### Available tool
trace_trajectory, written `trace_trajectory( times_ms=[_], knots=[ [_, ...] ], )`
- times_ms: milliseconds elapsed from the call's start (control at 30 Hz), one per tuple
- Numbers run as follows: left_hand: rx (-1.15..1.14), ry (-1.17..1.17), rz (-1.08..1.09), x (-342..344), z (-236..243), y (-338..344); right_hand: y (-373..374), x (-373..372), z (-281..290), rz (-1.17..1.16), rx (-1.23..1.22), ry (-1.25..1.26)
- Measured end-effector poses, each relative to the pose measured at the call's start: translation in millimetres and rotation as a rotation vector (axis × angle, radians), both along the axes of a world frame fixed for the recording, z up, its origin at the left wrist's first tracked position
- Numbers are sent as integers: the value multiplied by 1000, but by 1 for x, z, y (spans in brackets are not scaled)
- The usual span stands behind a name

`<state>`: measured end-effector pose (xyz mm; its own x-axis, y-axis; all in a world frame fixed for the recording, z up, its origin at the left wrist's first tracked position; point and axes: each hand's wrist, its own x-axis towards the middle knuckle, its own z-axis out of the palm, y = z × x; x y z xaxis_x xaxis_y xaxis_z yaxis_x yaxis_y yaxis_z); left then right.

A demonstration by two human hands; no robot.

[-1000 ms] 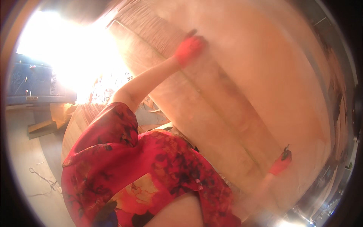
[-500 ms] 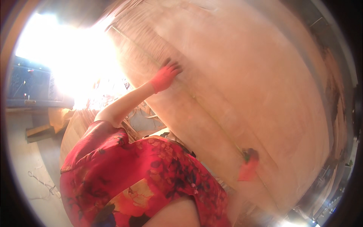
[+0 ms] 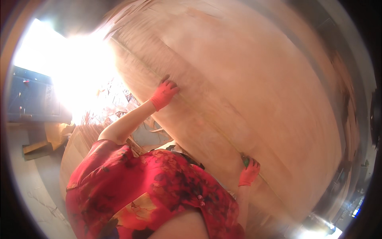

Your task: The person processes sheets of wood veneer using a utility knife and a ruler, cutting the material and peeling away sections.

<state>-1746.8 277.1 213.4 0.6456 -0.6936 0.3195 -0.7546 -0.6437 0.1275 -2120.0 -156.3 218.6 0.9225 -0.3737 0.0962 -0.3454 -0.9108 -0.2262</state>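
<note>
A broad, thin, tan wood-like sheet (image 3: 270, 95) fills most of the view. A thin yellowish line (image 3: 221, 131) crosses it slantwise from upper left to lower right. My left hand (image 3: 165, 95), in a red glove with dark fingertips, rests on the sheet beside the line's upper part, fingers spread. Lower right, my right hand (image 3: 249, 174), in a matching glove, is closed around a small dark-green tool (image 3: 245, 160) placed on the line. Its exact kind is too small to make out, and the fingers partly cover it.
Strong glare washes out the upper left. A blue box-like cabinet (image 3: 34, 97) stands at the left, with brown boards or cardboard (image 3: 55, 135) below it. Loose strips (image 3: 137, 149) lie behind the sheet's near edge. Metal equipment (image 3: 318, 223) shows at lower right.
The whole view has shifted slightly. My right hand has moved a little up and left along the line with the green tool. My left hand stays against the sheet, fingers still spread.
</note>
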Motion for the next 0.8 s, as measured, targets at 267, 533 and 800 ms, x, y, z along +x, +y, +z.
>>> trace_trajectory(
  times_ms=[267,533,800],
  knots=[
    [-4,-21,-4,-36,-9,30,25,-33,-9,-21,62,39],
    [-380,201,216,-30,27,-6,13,-31,-12,-312,603,-297],
    [-1071,1222,535,90,28,-77,33,65,37,-562,1509,-340]
  ],
)
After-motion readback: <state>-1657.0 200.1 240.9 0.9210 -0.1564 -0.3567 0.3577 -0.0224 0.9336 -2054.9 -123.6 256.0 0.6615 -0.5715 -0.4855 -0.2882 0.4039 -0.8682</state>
